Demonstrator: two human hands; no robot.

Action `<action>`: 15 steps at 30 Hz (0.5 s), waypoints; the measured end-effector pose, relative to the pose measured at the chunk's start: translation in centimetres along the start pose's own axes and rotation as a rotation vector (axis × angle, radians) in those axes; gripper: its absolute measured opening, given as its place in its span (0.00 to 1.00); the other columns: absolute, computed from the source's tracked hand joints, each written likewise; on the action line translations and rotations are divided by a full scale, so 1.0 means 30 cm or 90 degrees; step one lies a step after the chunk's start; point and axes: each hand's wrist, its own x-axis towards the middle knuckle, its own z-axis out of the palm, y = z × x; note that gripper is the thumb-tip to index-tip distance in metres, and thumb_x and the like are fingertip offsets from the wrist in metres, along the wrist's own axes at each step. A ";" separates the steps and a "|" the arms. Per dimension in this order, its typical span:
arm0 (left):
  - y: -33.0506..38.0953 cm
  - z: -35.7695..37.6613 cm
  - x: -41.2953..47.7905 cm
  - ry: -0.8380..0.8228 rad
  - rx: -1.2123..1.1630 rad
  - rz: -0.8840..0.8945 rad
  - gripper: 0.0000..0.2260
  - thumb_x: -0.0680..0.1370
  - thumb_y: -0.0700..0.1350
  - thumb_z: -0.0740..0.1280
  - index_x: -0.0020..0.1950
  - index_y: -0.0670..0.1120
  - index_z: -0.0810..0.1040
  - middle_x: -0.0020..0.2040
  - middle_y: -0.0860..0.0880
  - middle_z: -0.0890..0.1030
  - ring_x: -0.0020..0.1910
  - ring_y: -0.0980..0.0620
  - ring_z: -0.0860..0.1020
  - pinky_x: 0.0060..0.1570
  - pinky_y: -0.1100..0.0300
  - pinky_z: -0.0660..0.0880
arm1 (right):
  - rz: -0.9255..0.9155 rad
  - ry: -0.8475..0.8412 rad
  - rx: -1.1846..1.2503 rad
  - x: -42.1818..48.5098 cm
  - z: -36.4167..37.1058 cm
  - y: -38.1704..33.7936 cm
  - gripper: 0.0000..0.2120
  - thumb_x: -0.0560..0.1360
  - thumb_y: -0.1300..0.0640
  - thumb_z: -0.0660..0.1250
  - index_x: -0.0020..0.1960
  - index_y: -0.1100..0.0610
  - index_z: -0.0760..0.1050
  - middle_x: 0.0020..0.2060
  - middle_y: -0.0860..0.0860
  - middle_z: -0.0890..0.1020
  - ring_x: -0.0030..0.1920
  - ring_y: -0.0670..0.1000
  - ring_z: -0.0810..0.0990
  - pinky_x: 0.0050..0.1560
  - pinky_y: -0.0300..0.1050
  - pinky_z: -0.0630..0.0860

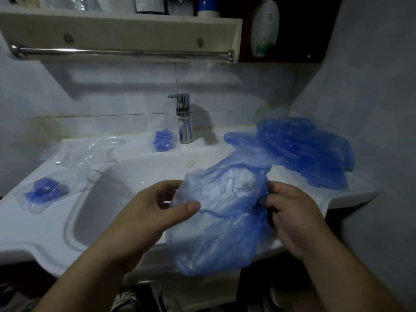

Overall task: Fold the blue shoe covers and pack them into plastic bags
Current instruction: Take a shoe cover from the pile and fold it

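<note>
Holding blue shoe cover [221, 212] over sink [56, 224], left hand [155, 212], right hand [290, 212]

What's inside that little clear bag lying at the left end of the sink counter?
The clear bag holds a bundled blue shoe cover, visible through the plastic. How neatly it is folded, or whether there is more than one, cannot be told. Empty clear bags lie just behind it.
</note>
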 end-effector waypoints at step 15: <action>-0.006 0.031 -0.007 0.033 0.049 -0.118 0.07 0.78 0.38 0.68 0.40 0.42 0.80 0.35 0.46 0.80 0.32 0.52 0.77 0.33 0.61 0.75 | -0.006 -0.118 -0.032 -0.033 0.007 -0.021 0.12 0.72 0.68 0.65 0.34 0.58 0.83 0.33 0.59 0.82 0.32 0.53 0.80 0.34 0.42 0.77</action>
